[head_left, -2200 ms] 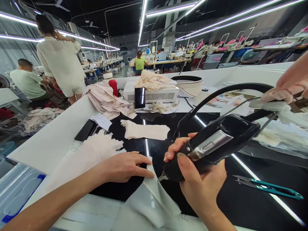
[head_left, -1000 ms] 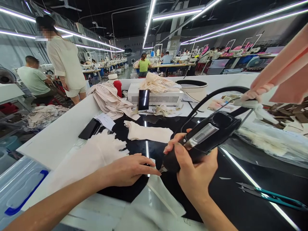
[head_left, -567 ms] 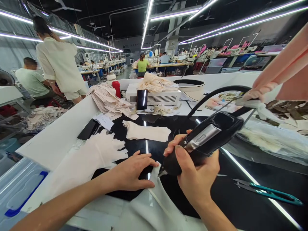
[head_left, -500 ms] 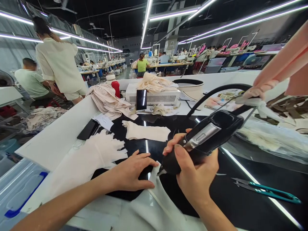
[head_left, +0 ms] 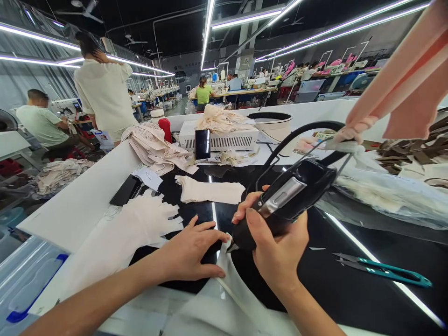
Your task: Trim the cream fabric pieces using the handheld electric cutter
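My right hand (head_left: 280,247) is wrapped round a black corded hand tool (head_left: 280,198) with a silver panel and a pointed metal tip. That tip touches the narrow end of a pale, thin fabric piece (head_left: 227,270) on the glossy black work surface. My left hand (head_left: 196,249) lies on the left of the fabric, thumb and fingers apart, with index fingertip and thumb pressing its edge. Just behind is a folded cream fabric strip (head_left: 210,191). A layered stack of white fabric pieces (head_left: 129,233) sits beside my left forearm.
Teal thread snips (head_left: 385,270) lie at the right. A white vented box (head_left: 224,140) stands behind a phone (head_left: 202,144). Peach cloth (head_left: 395,84) hangs at upper right, tied near the tool's cable (head_left: 280,149). A standing person (head_left: 103,88) is beyond the left partition (head_left: 80,200).
The view has shifted slightly. The tool's rear end has moved a little left while its tip stays at the fabric end. The standing person has moved right.
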A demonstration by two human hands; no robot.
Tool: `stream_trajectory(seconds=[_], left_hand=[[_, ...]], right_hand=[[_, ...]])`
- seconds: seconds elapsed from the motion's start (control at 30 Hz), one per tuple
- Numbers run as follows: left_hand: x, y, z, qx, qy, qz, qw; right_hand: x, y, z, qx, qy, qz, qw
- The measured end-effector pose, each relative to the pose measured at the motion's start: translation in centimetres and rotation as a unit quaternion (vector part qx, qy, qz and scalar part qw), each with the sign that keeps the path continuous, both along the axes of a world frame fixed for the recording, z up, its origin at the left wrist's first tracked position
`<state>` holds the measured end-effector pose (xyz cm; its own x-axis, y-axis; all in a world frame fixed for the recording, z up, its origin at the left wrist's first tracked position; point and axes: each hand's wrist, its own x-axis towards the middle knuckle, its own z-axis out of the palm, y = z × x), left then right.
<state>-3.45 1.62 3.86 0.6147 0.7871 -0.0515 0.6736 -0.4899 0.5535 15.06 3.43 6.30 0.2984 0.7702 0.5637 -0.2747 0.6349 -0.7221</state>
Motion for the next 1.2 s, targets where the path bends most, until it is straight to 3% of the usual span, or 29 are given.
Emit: stream_trajectory(seconds=[1.2], left_hand=[[0.6, 0.4, 0.4, 0.031, 0.000, -0.029, 0.999]], right_hand=[[-0.5, -0.1, 0.3, -0.007, 0.005, 0.017, 1.000]])
